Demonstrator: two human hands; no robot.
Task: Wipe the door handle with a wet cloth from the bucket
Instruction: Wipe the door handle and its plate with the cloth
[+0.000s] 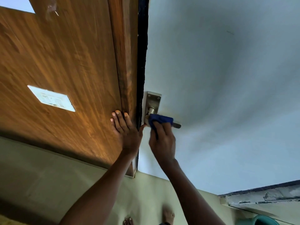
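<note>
Lever handle (176, 125) level, pointing right, blue cloth (159, 120) in right hand (163, 140).

A wood-grain brown wall panel (61, 62) fills the left side, with a white rectangular switch plate (51, 98) mounted on it and a warm patch of light falling across its lower part. Beside it stands a darker brown wooden door frame (128, 62), edged by a rough black strip (142, 46), and to the right spreads a broad, pale blue-grey painted surface (227, 78), dimly shaded in places. Below lies a pale greenish floor (48, 176), with a chipped grey concrete ledge (263, 198) at the lower right.
</note>
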